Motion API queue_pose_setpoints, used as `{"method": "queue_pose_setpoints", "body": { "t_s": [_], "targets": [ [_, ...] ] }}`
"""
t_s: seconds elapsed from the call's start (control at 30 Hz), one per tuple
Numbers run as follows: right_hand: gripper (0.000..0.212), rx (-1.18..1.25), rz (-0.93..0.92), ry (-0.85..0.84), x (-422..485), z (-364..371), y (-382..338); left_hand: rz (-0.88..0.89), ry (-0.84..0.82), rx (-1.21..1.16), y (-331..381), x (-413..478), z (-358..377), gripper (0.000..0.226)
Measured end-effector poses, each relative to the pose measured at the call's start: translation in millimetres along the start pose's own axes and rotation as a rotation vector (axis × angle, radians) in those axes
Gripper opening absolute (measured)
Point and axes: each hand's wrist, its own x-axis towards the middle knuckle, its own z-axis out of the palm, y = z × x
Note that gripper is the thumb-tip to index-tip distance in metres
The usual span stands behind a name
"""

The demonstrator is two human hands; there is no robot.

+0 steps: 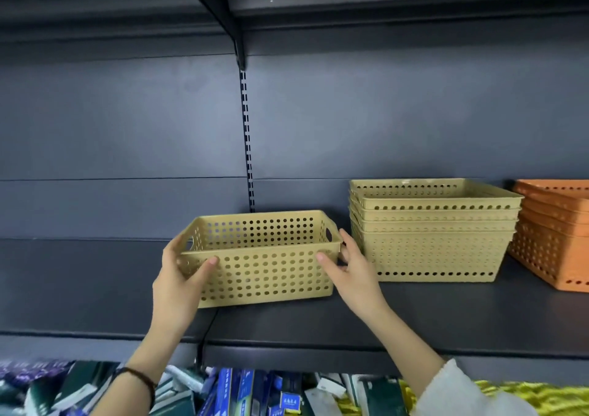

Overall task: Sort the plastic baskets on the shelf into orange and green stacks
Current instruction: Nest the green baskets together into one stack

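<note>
A single yellow-green perforated basket (264, 269) sits on the dark shelf (414, 317), near its middle. My left hand (180, 275) grips its left end, thumb on the front wall. My right hand (349, 265) holds its right end, thumb on the front wall and fingers by the handle hole. Just to the right stands a stack of several nested yellow-green baskets (433, 237). Farther right, a stack of orange baskets (554, 240) is cut off by the frame edge.
A slotted upright (247, 141) runs down the dark back panel behind the basket. Another shelf hangs overhead. Below the shelf edge lie many boxed goods (229, 393) and yellow fabric (510, 396). The shelf's left part (79, 285) shows bare surface.
</note>
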Motion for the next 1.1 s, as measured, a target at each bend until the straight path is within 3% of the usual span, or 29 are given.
{"method": "queue_pose_setpoints", "body": {
  "t_s": [0.17, 0.37, 0.63, 0.77, 0.9, 1.1],
  "targets": [
    [0.08, 0.096, -0.092, 0.057, -6.3, -27.3, -21.7, 0.123, 0.099, -0.002, 41.8, -4.9, -3.5, 0.078],
    [0.071, 0.19, -0.245, 0.172, -9.6, -84.6, -45.3, 0.239, 0.112, -0.286, 95.0, -0.9, 21.5, 0.104],
    [0.062, 0.268, -0.336, 0.003, 18.2, -155.2, -32.1, 0.451, 0.322, -0.346, 161.4, -8.6, 80.6, 0.084],
    [0.071, 0.312, -0.401, -0.041, 33.8, -183.5, -30.2, 0.47, 0.367, -0.313, 192.1, -6.8, 94.6, 0.092],
    [0.074, 0.377, -0.454, -0.004, 55.6, -225.3, -22.7, 0.618, 0.354, -0.339, 211.1, -16.4, 142.1, 0.078],
    [0.081, 0.383, -0.469, 0.091, 82.0, -283.9, 11.0, 0.561, 0.202, -0.464, 214.9, -30.3, 234.3, 0.061]
  ]
}}
